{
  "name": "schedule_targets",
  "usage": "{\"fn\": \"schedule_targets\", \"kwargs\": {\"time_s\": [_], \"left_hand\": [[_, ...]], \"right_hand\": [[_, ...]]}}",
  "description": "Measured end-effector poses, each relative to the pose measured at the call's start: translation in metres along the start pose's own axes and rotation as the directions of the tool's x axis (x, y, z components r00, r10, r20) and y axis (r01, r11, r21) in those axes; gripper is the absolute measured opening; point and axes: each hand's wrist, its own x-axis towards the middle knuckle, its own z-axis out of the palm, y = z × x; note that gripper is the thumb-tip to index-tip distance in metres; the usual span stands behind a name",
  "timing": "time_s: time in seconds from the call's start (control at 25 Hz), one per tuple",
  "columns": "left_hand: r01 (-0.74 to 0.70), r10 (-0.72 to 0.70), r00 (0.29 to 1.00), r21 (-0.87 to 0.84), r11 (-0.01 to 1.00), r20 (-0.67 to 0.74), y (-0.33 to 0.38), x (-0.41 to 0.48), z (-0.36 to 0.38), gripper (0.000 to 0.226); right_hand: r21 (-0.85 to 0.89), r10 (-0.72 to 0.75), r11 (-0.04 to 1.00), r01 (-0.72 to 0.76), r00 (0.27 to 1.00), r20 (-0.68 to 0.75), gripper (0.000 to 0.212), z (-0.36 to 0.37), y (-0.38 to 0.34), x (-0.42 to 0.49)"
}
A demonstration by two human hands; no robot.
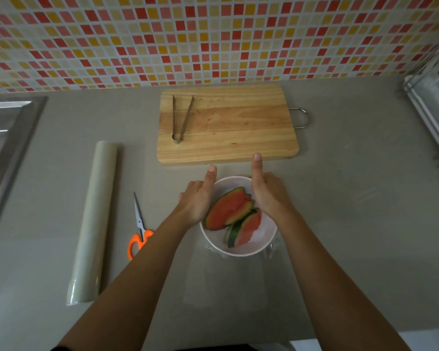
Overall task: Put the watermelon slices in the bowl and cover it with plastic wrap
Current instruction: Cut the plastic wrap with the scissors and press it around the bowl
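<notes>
Your left hand (197,202) sits over the left rim of the round white bowl (238,252) and your right hand (270,196) over its far right rim. On each hand one digit points straight at the board and the rest curl under. The film is too clear to show whether either hand is pinching it, so I cannot tell.

The red, green-rinded watermelon slices (228,209) lie inside the bowl, overlapping between your wrists. A sheet of clear plastic wrap (226,282) hangs off the bowl's near rim and lies flat on the grey counter (352,198) towards you.

Your right fingertip reaches the near edge of the rectangular wooden cutting board (238,133), and only a narrow strip of counter separates the bowl from that edge. Thin metal tongs (180,117) lie on the left part of the board.

To your left, the orange-handled scissors (138,224) lie near your left forearm. The long roll of plastic wrap (96,219) lies beyond them, and the steel sink (5,138) opens at the far left.

To your right there is a wide stretch of bare counter, reaching as far as the wire rack (431,102) at the back corner.
</notes>
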Motion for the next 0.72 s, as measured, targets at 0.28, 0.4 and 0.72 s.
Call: {"fn": "schedule_targets", "kwargs": {"time_s": [0.28,0.4,0.72], "left_hand": [[0.098,-0.103,0.993,-0.087,0.991,-0.049,0.02,-0.004,0.006,0.113],[0.141,-0.146,0.987,-0.073,0.987,-0.064,0.023,-0.006,0.01,0.11],[-0.001,-0.046,0.987,-0.293,0.956,-0.155,-0.006,-0.027,0.017,0.046]], "right_hand": [[0.079,0.066,0.995,-0.065,0.998,-0.01,0.09,-0.004,0.001,-0.001],[0.172,0.116,0.977,-0.126,0.991,0.066,0.107,-0.008,0.003,0.0],[-0.021,0.068,0.998,-0.066,0.991,0.117,0.1,-0.005,-0.009,-0.008]]}}
